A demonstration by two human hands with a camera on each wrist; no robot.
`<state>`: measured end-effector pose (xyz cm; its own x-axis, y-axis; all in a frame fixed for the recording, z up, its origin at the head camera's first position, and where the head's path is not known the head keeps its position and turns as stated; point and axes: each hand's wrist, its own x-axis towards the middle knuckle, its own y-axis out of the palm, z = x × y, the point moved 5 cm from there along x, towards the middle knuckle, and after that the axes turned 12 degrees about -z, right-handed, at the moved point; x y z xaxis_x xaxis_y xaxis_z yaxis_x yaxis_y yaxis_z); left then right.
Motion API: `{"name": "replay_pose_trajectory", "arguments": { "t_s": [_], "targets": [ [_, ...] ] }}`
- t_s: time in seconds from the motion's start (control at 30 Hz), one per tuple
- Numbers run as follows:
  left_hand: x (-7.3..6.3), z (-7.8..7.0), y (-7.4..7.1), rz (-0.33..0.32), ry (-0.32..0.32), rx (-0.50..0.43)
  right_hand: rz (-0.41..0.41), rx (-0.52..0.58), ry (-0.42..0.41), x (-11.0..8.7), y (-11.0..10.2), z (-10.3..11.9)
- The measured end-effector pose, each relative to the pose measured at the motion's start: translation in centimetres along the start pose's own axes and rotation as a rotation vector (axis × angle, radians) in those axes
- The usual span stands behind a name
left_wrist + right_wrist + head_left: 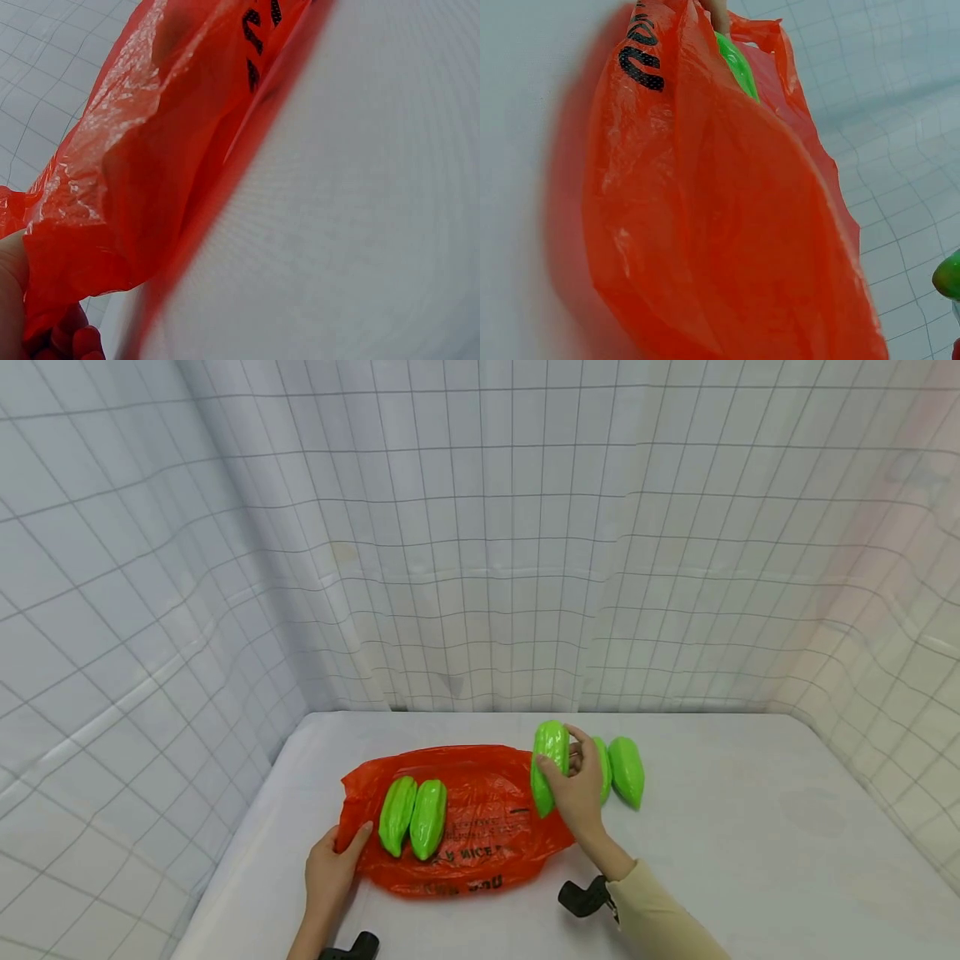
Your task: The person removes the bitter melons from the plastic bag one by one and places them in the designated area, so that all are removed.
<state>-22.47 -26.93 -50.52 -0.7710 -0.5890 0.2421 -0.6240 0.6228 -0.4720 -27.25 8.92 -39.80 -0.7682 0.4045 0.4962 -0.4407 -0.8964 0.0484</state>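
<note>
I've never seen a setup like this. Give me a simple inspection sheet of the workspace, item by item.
Surface: white tabletop, bearing a spread, wrinkled red plastic bag with dark lettering.
Job's things: five green fruit-like pieces; two side by side on the bag, one held, two right of the bag, one partly hidden.
Clutter: nothing seen.
Grips: left hand pinches the bag's left edge; right hand holds one piece by the bag's right end; a black device at each wrist.
Cables: nothing seen.
Surroundings: pale sheeting with dark grid lines, behind and on both sides.
</note>
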Motion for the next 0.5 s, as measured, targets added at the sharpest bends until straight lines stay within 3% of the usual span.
{"name": "replay_pose_trajectory", "arguments": {
  "t_s": [0.5],
  "targets": [
    [0.0,0.2,0.2,0.008,-0.011,-0.001,-0.002,-0.060,0.104,1.4,-2.1,-0.3]
  ]
}}
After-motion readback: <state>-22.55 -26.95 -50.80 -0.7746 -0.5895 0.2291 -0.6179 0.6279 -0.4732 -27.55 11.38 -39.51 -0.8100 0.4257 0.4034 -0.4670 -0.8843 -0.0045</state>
